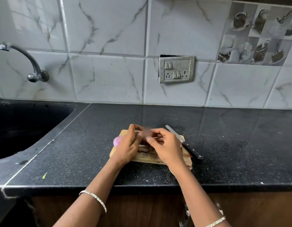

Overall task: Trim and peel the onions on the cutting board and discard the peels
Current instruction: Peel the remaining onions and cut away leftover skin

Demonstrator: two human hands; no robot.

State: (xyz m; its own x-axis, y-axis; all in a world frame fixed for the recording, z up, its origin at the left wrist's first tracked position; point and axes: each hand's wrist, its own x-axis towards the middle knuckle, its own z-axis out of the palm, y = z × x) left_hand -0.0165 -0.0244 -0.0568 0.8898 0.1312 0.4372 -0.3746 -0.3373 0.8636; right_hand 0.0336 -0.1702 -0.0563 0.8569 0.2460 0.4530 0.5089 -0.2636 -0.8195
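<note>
Peeling step in hand. We hold a brown-skinned onion point(146, 134), blurred, just above the far half of the wooden cutting board point(124, 133). Left hand point(128, 145) has its fingers curled round the onion. Right hand point(165, 146) pinches a thin strip of skin point(156, 137) between thumb and forefinger, drawn taut off the bulb.

A pink peeled onion point(117, 141) rests at the board's left edge, beside the left hand. The knife point(187, 145) lies on the board's right side, handle toward us, untouched. Loose peels point(185, 154) lie near it.

Judgement: next move calls for a steady pull to strip the skin without tearing it short, then turning the bulb.

Containers: only the dark sink point(27, 125), set in the tabletop point(224, 145) well to the left; we cannot tell what it holds. No bin in view for the peels.
</note>
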